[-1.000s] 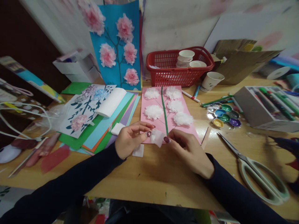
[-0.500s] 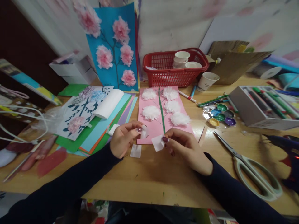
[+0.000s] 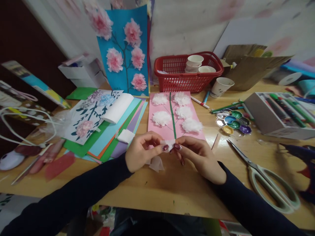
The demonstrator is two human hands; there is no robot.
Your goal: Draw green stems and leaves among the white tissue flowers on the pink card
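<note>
1. Head view: a small piece of thin white tissue paper (image 3: 170, 142) is being held between two bare hands, over the near part of a rectangular pink paper sheet (image 3: 157, 129); whether the sheet is being touched cannot be told.
2. One side of the tissue is being pinched by the left hand (image 3: 144, 152), its thumb closed against the fingers behind.
3. The other side is being pinched by the right hand (image 3: 200, 159), with thumb and forefinger closed on it; the two thumbs are being kept close together.
4. A loose translucent white tissue scrap (image 3: 157, 164) is being supported by the light-coloured wooden table (image 3: 147, 196), just beside the left hand and partly hidden by it.
5. Five fluffy white tissue flowers (image 3: 161, 118) are being borne by the pink sheet, two left and three right of a straight green stem (image 3: 172, 113).
6. Left of the sheet, a fanned stack of coloured paper (image 3: 108, 141) is being topped by a white sheet with a flower picture (image 3: 86, 113), a curled white paper (image 3: 119, 108) and a folded white pad (image 3: 126, 136).
7. Behind these, a blue sheet with pink paper flowers (image 3: 126, 62) is being displayed upright.
8. White paper cups (image 3: 195, 61) are being held in a red plastic basket (image 3: 183, 82) behind the pink sheet.
9. Large scissors with pale handles (image 3: 256, 167) are being left slightly open beside the right forearm, near a flower-shaped paint palette (image 3: 228, 119).
</note>
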